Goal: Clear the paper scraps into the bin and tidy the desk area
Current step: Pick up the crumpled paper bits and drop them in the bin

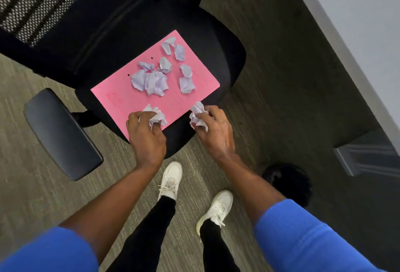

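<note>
A pink sheet (121, 96) lies on the black seat of an office chair (201, 33). Several crumpled white paper scraps (151, 81) rest on the sheet, clustered in its middle and far half. My left hand (145, 137) is closed around a crumpled scrap (157, 115) at the sheet's near edge. My right hand (214, 130) grips another crumpled scrap (197, 113) at the sheet's near right corner. No bin is clearly in view.
The chair's armrests (62, 133) stick out at left and at the top. A grey desk edge (350, 39) runs down the right side. A dark round object (287, 183) sits on the carpet near my right arm. My feet stand just before the chair.
</note>
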{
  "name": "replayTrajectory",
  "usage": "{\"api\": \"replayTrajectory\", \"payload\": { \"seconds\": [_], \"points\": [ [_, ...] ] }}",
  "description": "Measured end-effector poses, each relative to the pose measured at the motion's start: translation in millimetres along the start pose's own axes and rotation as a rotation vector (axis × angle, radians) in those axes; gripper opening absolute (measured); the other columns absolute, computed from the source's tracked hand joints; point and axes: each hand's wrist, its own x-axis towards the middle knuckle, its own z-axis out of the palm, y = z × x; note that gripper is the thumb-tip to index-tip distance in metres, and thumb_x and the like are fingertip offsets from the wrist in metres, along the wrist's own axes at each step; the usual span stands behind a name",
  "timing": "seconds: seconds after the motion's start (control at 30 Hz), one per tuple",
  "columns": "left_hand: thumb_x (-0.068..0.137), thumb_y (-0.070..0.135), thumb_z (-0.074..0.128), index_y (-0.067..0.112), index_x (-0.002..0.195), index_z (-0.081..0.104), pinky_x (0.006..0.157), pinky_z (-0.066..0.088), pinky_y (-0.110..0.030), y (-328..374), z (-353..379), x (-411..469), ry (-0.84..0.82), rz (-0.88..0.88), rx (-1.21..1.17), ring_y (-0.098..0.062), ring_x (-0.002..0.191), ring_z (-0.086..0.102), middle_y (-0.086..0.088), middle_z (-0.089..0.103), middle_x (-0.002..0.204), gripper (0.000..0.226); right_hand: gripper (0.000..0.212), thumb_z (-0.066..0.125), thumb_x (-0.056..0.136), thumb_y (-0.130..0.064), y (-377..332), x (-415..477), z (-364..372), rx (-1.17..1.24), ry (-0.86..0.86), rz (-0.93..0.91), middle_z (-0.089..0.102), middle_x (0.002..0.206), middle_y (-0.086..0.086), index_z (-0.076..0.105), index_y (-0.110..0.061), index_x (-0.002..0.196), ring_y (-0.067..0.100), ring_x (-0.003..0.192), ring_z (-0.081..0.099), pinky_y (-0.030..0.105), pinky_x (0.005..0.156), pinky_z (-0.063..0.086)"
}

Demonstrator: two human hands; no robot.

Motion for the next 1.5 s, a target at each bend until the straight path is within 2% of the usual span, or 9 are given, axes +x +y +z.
{"api": "replayTrajectory", "payload": {
  "seconds": [0.17, 0.47, 0.63, 0.8, 0.97, 1.13, 1.23, 1.37, 1.5],
  "points": [
    [0.093, -0.003, 0.063, 0.004, 0.117, 0.07, 0.093, 0.033, -0.019, 30.8, 20.7, -37.7, -0.043, 0.086, -0.039, -0.033, 0.117, 0.056, -0.016, 0.059, 0.12, 0.026, 0.025, 0.085, 0.086, -0.021, 31.0, -58.9, -11.5, 0.032, 0.07, 0.123, 0.068, 0.12, 0.01, 0.079, -0.015, 0.109, 0.029, 0.101, 0.065, 0.035, 0.076, 0.054],
    [0.092, -0.006, 0.064, 0.006, 0.112, 0.071, 0.097, 0.036, -0.019, 86.7, 112.1, -141.2, -0.388, 0.278, -0.085, -0.03, 0.114, 0.058, -0.012, 0.06, 0.118, 0.025, 0.025, 0.083, 0.087, -0.014, 136.2, -173.7, -40.2, 0.091, 0.142, 0.456, 0.067, 0.12, 0.008, 0.078, -0.011, 0.111, 0.029, 0.106, 0.065, 0.039, 0.084, 0.056],
    [0.092, -0.003, 0.063, 0.009, 0.115, 0.071, 0.103, 0.048, -0.038, 106.0, 179.7, -192.0, -0.539, 0.344, -0.068, -0.03, 0.118, 0.056, -0.011, 0.061, 0.12, 0.027, 0.03, 0.083, 0.088, -0.018, 206.3, -222.7, -42.5, 0.114, 0.175, 0.632, 0.07, 0.118, 0.012, 0.078, -0.015, 0.118, 0.034, 0.104, 0.07, 0.044, 0.086, 0.058],
    [0.089, -0.003, 0.065, 0.006, 0.118, 0.071, 0.108, 0.047, -0.045, 111.5, 254.4, -239.7, -0.715, 0.398, 0.031, -0.038, 0.119, 0.057, -0.018, 0.062, 0.121, 0.031, 0.031, 0.078, 0.094, -0.019, 279.4, -256.9, -29.2, 0.107, 0.204, 0.776, 0.064, 0.144, 0.016, 0.078, -0.011, 0.124, 0.033, 0.138, 0.057, 0.03, 0.112, 0.037],
    [0.091, 0.006, 0.066, 0.0, 0.123, 0.073, 0.095, 0.049, -0.042, 103.6, 319.9, -282.6, -0.858, 0.442, 0.004, -0.044, 0.111, 0.065, -0.025, 0.067, 0.121, 0.034, 0.037, 0.081, 0.089, -0.016, 342.2, -287.7, -22.5, 0.011, 0.209, 0.783, 0.067, 0.133, 0.026, 0.076, -0.004, 0.124, 0.042, 0.127, 0.062, 0.042, 0.105, 0.046],
    [0.095, 0.008, 0.064, 0.007, 0.129, 0.074, 0.114, 0.04, -0.034, 94.4, 371.5, -316.2, -1.003, 0.503, 0.097, -0.036, 0.131, 0.061, -0.017, 0.07, 0.137, 0.035, 0.037, 0.078, 0.089, -0.01, 386.0, -309.5, -16.1, 0.033, 0.149, 0.81, 0.068, 0.132, 0.024, 0.075, -0.006, 0.125, 0.044, 0.127, 0.062, 0.045, 0.103, 0.05],
    [0.092, 0.003, 0.067, 0.004, 0.13, 0.074, 0.113, 0.046, -0.04, 90.3, 391.2, -328.5, -1.068, 0.533, 0.093, -0.039, 0.133, 0.062, -0.021, 0.071, 0.137, 0.038, 0.037, 0.075, 0.089, -0.003, 404.2, -311.5, -15.1, 0.064, 0.118, 0.82, 0.068, 0.135, 0.025, 0.076, -0.005, 0.125, 0.042, 0.131, 0.061, 0.047, 0.11, 0.048],
    [0.091, 0.0, 0.064, 0.012, 0.139, 0.07, 0.118, 0.045, -0.04, 84.1, 405.6, -330.5, -1.169, 0.472, 0.059, -0.036, 0.141, 0.057, -0.017, 0.06, 0.151, 0.05, 0.032, 0.065, 0.088, 0.005, 414.4, -311.7, -17.1, 0.044, 0.156, 0.842, 0.078, 0.116, 0.017, 0.081, -0.008, 0.112, 0.039, 0.111, 0.071, 0.038, 0.094, 0.053],
    [0.092, -0.004, 0.06, 0.011, 0.132, 0.075, 0.118, 0.047, -0.038, 83.8, 410.0, -321.5, -1.2, 0.49, 0.083, -0.033, 0.143, 0.056, -0.017, 0.057, 0.154, 0.046, 0.03, 0.068, 0.085, 0.007, 415.6, -311.6, -20.5, 0.063, 0.15, 0.892, 0.077, 0.113, 0.022, 0.079, -0.005, 0.11, 0.042, 0.106, 0.073, 0.047, 0.091, 0.058]
  ]
}}
